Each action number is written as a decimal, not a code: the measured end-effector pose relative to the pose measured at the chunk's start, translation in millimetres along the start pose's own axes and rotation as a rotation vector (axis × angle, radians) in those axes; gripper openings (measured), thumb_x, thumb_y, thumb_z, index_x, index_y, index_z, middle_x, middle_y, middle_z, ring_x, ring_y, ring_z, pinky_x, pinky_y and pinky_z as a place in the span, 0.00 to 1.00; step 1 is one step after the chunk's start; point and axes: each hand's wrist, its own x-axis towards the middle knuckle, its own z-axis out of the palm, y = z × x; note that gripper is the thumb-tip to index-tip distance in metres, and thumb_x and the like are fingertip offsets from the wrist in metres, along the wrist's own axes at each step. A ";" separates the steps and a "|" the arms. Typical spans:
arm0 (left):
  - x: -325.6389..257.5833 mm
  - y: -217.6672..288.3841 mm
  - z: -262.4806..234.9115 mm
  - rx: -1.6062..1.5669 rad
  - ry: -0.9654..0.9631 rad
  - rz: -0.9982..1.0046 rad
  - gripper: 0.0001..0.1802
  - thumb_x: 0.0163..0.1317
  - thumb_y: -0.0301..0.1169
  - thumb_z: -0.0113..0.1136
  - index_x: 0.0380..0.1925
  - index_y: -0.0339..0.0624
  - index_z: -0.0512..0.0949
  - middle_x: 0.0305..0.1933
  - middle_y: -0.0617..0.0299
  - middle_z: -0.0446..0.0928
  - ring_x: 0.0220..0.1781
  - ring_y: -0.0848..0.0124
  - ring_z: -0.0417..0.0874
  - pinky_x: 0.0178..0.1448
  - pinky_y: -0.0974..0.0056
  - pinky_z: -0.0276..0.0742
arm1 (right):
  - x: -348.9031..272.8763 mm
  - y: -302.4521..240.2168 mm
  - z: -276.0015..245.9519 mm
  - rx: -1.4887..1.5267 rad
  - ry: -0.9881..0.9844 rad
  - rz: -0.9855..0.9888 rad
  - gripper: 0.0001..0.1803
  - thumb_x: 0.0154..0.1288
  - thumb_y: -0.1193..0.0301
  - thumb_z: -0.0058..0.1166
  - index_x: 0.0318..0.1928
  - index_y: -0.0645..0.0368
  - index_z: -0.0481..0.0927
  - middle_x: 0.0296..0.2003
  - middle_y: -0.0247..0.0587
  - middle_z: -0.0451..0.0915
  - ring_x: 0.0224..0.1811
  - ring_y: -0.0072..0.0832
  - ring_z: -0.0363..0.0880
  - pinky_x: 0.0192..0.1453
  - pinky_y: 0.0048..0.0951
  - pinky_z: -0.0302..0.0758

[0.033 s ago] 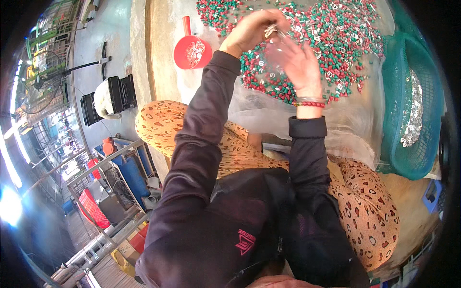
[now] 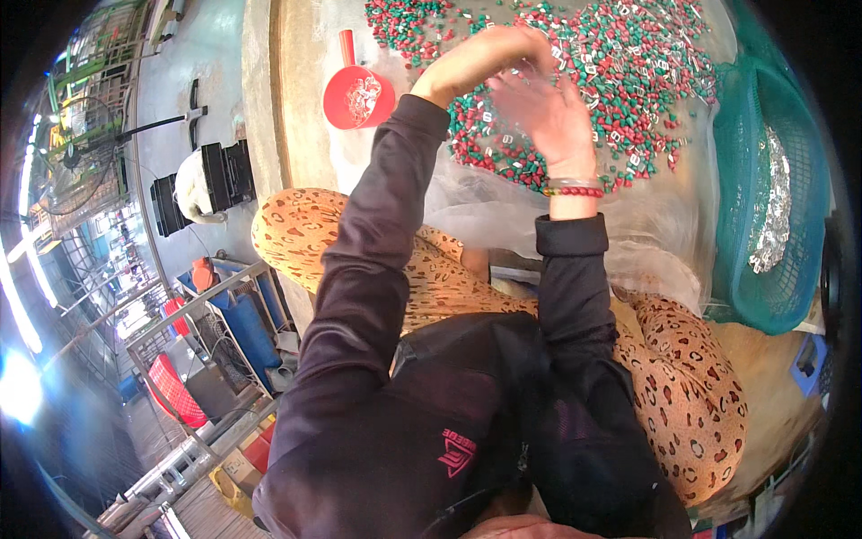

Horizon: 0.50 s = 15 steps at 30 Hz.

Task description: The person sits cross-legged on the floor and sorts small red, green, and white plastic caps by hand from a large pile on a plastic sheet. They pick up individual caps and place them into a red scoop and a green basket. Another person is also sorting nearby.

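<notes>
Right of the red pan (image 2: 336, 99), loose red and green pieces (image 2: 620, 85) lie spread in a wide patch mixed with pale buckle-like bits; the patch runs longest from side to side, single pieces pointing every way, no shared axis; both hands hang over its near-left part, so most of it lies beyond and to the right of the fingers, with the pan off to their left; left hand (image 2: 503, 52) is nearer the pan, bent over toward the right one, fingers curled, tips hidden, can't tell what they pinch; right hand (image 2: 558, 130) is farther right of the pan, thumb apart, fingers angled left toward the other hand, tips blurred, can't tell if pressed together or gripping; pan's handle points away from the person, pale bits (image 2: 363, 99) in its bowl; clear plastic sheet (image 2: 503, 211) right of the pan and nearer the person; far right of the pan, turquoise basket (image 2: 799, 283) with silvery pieces (image 2: 772, 216) inside.
</notes>
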 end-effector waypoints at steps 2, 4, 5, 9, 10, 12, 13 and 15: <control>-4.3 14.6 18.3 0.748 -0.166 0.185 0.19 0.64 0.44 0.50 0.43 0.43 0.81 0.41 0.62 0.81 0.43 0.73 0.79 0.47 0.64 0.73 | 2.9 6.1 2.8 -0.001 0.050 -0.073 0.27 0.70 0.59 0.44 0.56 0.73 0.66 0.56 0.59 0.68 0.58 0.50 0.70 0.64 0.47 0.70; -9.8 18.4 17.7 0.949 -0.011 0.274 0.18 0.65 0.44 0.51 0.47 0.46 0.81 0.42 0.64 0.81 0.43 0.73 0.81 0.46 0.65 0.75 | 6.9 5.3 2.2 0.072 0.151 -0.119 0.23 0.69 0.63 0.47 0.53 0.73 0.69 0.52 0.56 0.72 0.55 0.46 0.73 0.61 0.44 0.74; -11.7 15.8 8.5 0.950 0.090 0.219 0.18 0.65 0.44 0.51 0.48 0.47 0.80 0.41 0.66 0.81 0.42 0.73 0.81 0.43 0.67 0.75 | 6.0 1.3 -0.7 0.003 0.122 -0.145 0.21 0.69 0.65 0.48 0.52 0.73 0.70 0.50 0.55 0.74 0.53 0.45 0.75 0.60 0.42 0.75; -28.7 -39.2 -52.0 0.374 0.406 0.035 0.15 0.61 0.43 0.58 0.38 0.44 0.83 0.30 0.62 0.82 0.34 0.73 0.81 0.41 0.68 0.75 | -0.5 -33.7 -24.2 -0.175 0.230 -0.260 0.15 0.66 0.71 0.51 0.46 0.73 0.76 0.41 0.53 0.78 0.43 0.37 0.79 0.50 0.34 0.79; -37.8 -63.3 -61.2 0.387 0.352 -0.297 0.14 0.60 0.42 0.57 0.35 0.44 0.83 0.30 0.61 0.82 0.34 0.73 0.82 0.40 0.67 0.76 | -3.8 -45.7 -31.1 -0.259 0.285 -0.313 0.15 0.66 0.71 0.51 0.46 0.73 0.76 0.41 0.52 0.79 0.41 0.36 0.79 0.48 0.32 0.79; -53.5 -122.1 -60.5 0.730 0.098 -0.877 0.16 0.66 0.39 0.47 0.32 0.41 0.81 0.29 0.65 0.80 0.27 0.74 0.79 0.33 0.65 0.75 | -13.7 -69.4 -46.0 -0.322 0.367 -0.433 0.15 0.65 0.72 0.52 0.47 0.73 0.76 0.40 0.52 0.79 0.40 0.33 0.78 0.45 0.29 0.78; -61.4 -153.1 -52.3 0.454 0.282 -0.875 0.13 0.64 0.34 0.49 0.33 0.39 0.80 0.30 0.64 0.80 0.28 0.73 0.80 0.34 0.65 0.76 | -18.4 -79.7 -52.8 -0.295 0.456 -0.497 0.15 0.64 0.73 0.53 0.47 0.73 0.76 0.40 0.51 0.79 0.39 0.31 0.78 0.43 0.28 0.78; -75.6 -205.7 -30.5 -0.145 0.590 -0.907 0.07 0.59 0.23 0.54 0.35 0.34 0.79 0.33 0.61 0.80 0.31 0.70 0.82 0.37 0.65 0.79 | -30.5 -99.1 -63.9 -0.349 0.455 -0.535 0.19 0.62 0.74 0.54 0.50 0.74 0.74 0.43 0.50 0.78 0.43 0.31 0.77 0.45 0.28 0.77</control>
